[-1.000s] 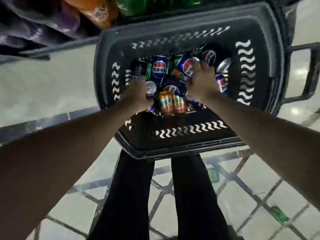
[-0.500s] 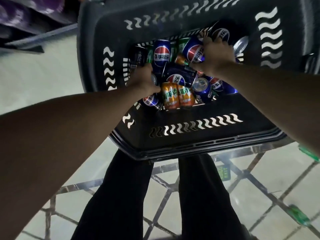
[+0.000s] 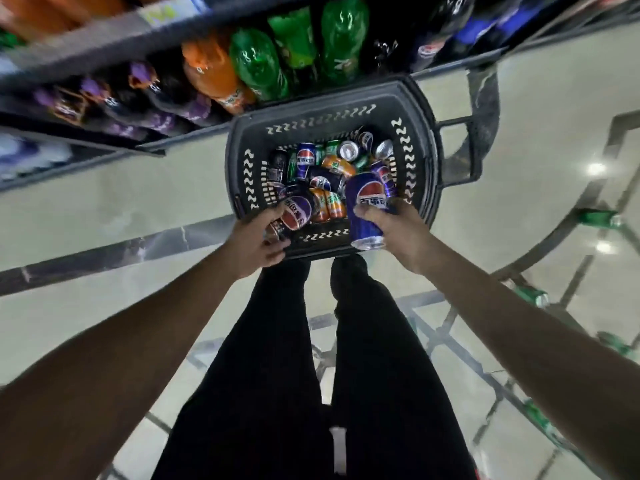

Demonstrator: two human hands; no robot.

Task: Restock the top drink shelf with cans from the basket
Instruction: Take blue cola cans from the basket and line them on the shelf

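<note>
Nearest, the left hand [image 3: 258, 242] wraps a blue can [image 3: 297, 213] lying tilted at the basket's near edge, and something metallic, perhaps a second can, shows under the palm, though I cannot tell what it is. The right hand [image 3: 398, 233] grips another blue can [image 3: 367, 209], held above the near rim with its silver end toward the person. Beyond the hands, the basket [image 3: 424, 161] sits on the floor with many cans left [image 3: 323, 168], blue, orange, green and dark, heaped loosely. Farther off, low shelves hold bottles [image 3: 256, 64]; the top shelf is not in view.

The step in hand looks like the pick-up, one can per hand. Next, both cans likely need lifting clear, turning upright and carrying up to the top shelf.
</note>
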